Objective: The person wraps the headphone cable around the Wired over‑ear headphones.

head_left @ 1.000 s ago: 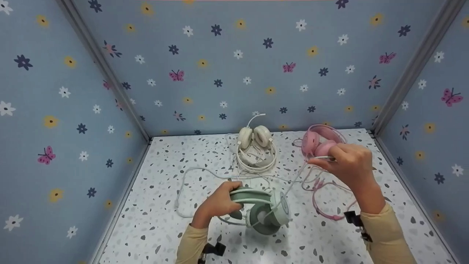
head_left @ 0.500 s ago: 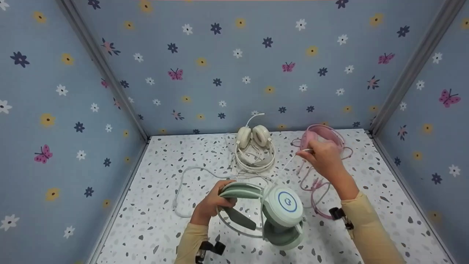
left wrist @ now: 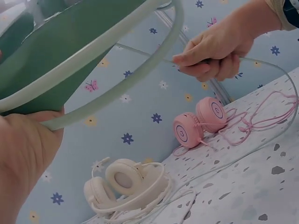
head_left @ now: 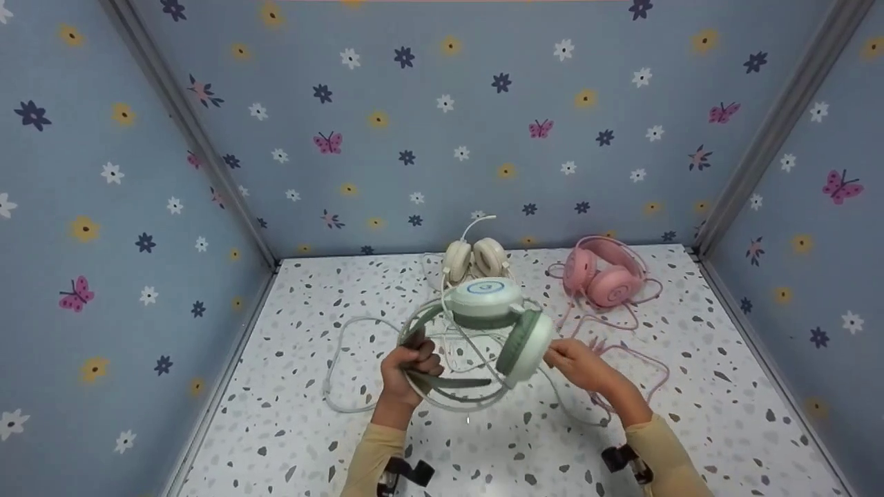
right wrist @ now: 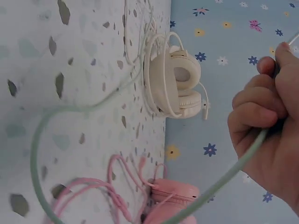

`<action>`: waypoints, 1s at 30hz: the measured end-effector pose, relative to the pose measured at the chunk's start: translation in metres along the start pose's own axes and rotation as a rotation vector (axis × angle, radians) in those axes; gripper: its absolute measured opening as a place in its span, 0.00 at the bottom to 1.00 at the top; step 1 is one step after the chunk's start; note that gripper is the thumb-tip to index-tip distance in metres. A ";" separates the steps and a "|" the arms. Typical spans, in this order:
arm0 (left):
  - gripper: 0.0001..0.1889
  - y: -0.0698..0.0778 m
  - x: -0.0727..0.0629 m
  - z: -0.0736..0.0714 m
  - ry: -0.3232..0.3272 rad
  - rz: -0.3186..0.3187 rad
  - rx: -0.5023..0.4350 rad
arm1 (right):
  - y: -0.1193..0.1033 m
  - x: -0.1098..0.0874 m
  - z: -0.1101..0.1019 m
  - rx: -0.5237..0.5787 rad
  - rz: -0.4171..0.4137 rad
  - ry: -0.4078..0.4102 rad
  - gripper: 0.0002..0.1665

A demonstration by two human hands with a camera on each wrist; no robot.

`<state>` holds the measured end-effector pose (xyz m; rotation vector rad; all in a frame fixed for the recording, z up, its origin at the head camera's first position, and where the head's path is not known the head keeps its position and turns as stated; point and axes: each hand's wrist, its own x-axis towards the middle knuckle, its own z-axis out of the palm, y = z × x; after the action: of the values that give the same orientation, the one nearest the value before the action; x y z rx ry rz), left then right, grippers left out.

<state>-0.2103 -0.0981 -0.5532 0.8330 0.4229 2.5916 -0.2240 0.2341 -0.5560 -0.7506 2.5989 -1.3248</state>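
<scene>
The left grip (head_left: pixel 412 366) held the green headset (head_left: pixel 528 348) above the bench (head_left: pixel 483 459); the right grip (head_left: pixel 581 364) clasped its cable (right wrist: pixel 35 154). Winding seemed partly done: a strand crossed the headset, slack remained to gather. Behind lay a white headset (head_left: pixel 457 261) and a pink headset (head_left: pixel 615 284).

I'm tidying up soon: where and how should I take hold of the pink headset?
Probably by the headband of the pink headset, coming from above. The band arches behind the ear cups, giving fingers a broad strip to wrap round, while the pink cable lies looped in front of the cups, so a low approach from the person's side might snag it.
</scene>
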 end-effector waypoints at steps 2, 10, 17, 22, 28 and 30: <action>0.07 0.002 -0.003 -0.005 0.042 0.035 0.006 | -0.001 -0.009 0.008 0.070 0.044 -0.047 0.20; 0.10 0.004 -0.009 -0.009 0.200 0.151 0.054 | 0.011 -0.044 0.033 0.170 0.118 -0.165 0.24; 0.13 -0.002 -0.002 0.007 0.360 0.201 0.181 | 0.001 -0.062 0.034 0.131 0.191 -0.170 0.28; 0.14 -0.004 0.004 0.014 0.508 0.268 0.226 | -0.006 -0.073 0.037 0.087 0.215 -0.151 0.29; 0.11 -0.006 0.011 0.012 0.687 0.362 0.464 | -0.013 -0.088 0.023 0.110 0.220 -0.119 0.29; 0.11 -0.008 0.011 0.009 0.730 0.385 0.553 | -0.014 -0.096 0.015 0.110 0.237 -0.105 0.29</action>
<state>-0.2108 -0.0850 -0.5434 0.0568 1.3403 3.1330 -0.1304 0.2625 -0.5644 -0.4645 2.4217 -1.3072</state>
